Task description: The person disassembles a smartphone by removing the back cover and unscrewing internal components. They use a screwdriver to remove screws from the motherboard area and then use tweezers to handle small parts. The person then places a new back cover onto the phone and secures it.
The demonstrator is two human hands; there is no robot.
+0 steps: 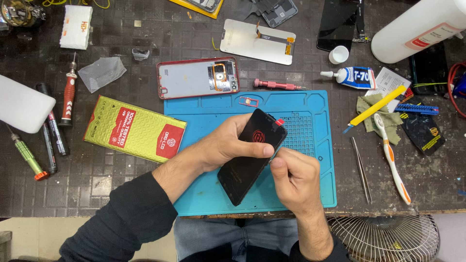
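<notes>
The left hand grips a flat black rectangular phone screen panel from its far side, fingers wrapped over the upper edge and thumb across the glass, holding it tilted just above the blue silicone work mat. The right hand is closed, thumb and forefinger pinched at the panel's right edge; whether it holds a small tool or a film tab there cannot be told. A small red tab sticks up at the panel's top corner. By the look of things the work is midway: the red-framed phone body with its grey inner plate exposed lies opened at the mat's far edge, and a white display backing with an orange flex strip rests apart beyond it on the desk. The small red card tray is out and lies on the mat. A red-handled screwdriver sits beside the body. The panel is not yet joined to the body, so fitting and closing appear to remain.
</notes>
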